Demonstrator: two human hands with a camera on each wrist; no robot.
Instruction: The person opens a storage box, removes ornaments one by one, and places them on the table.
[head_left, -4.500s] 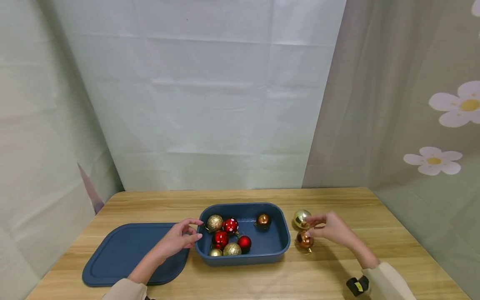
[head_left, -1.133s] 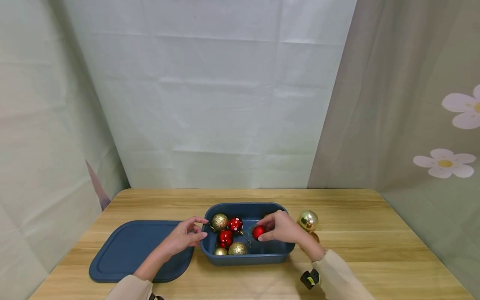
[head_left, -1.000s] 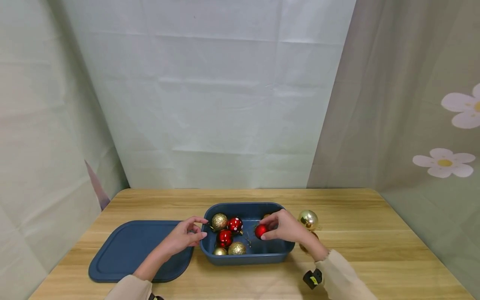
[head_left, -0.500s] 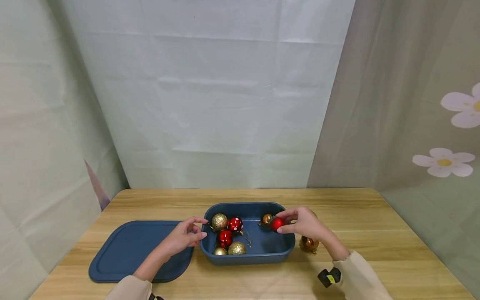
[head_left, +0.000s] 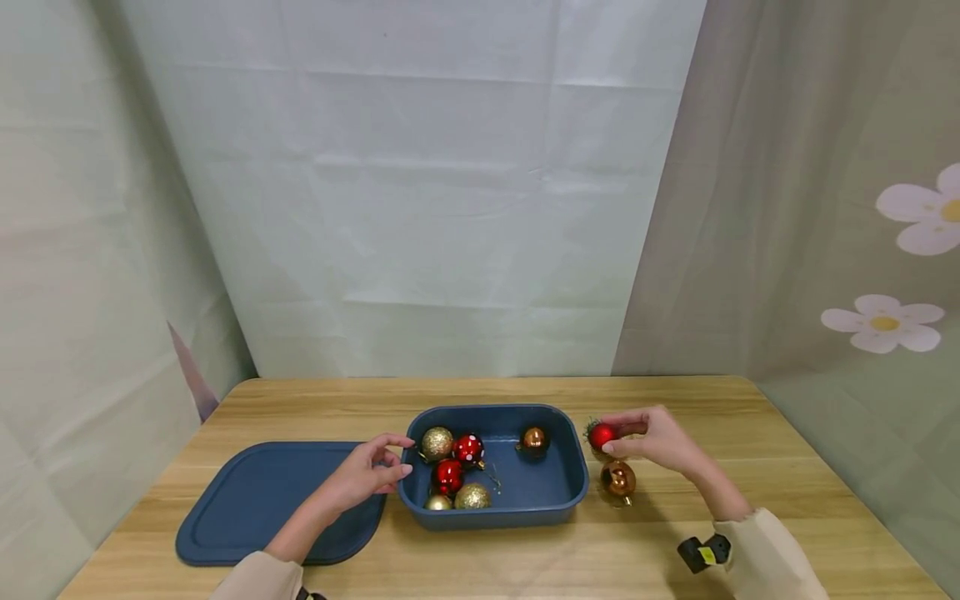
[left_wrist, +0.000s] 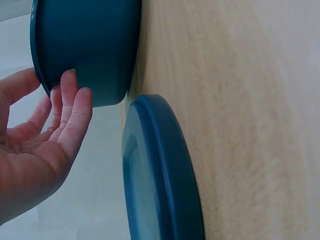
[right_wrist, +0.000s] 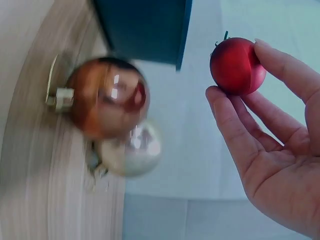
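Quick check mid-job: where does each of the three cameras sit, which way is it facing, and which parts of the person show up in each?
Head: worn on the head, facing forward and down at the table; both forearms, left hand and right hand show.
Left wrist: beside the left hand, facing the blue bin and lid; open palm and fingers show.
Right wrist: beside the right hand, facing its pinched red bauble and the copper bauble; palm and fingers show.
Shared: head and right wrist both show the red bauble.
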